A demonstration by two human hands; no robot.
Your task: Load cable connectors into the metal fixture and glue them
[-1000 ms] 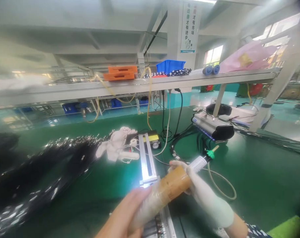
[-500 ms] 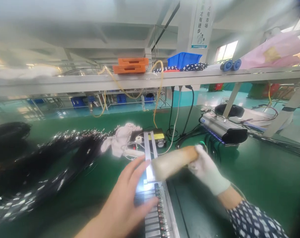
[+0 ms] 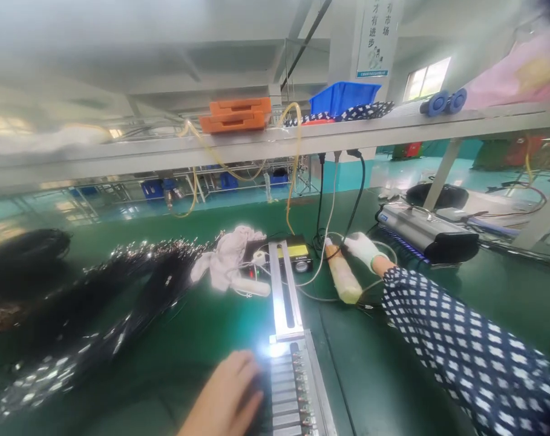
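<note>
My bare left hand hovers at the left side of a metal fixture with a row of grey slots and small metal parts. Its fingers are loosely bent, the thumb apart, and nothing shows in them. A bright light glares at the fixture's upper end, below a slotted metal bracket. My right hand, in a white glove, reaches beside a pale yellowish cylindrical tool lying slanted on the green table among cables. Its fingertips are blurred, so I cannot make out their grip.
Left of the fixture lie long bundles of black wires and a white cloth. Behind the bracket is a black box with a yellow label. A silver device stands at right. A shelf crosses above, carrying orange cases and a blue bin.
My right hand has moved away from me with the cylindrical tool, which now lies on the table. My left hand has drawn back toward me and its fingers have bent.
</note>
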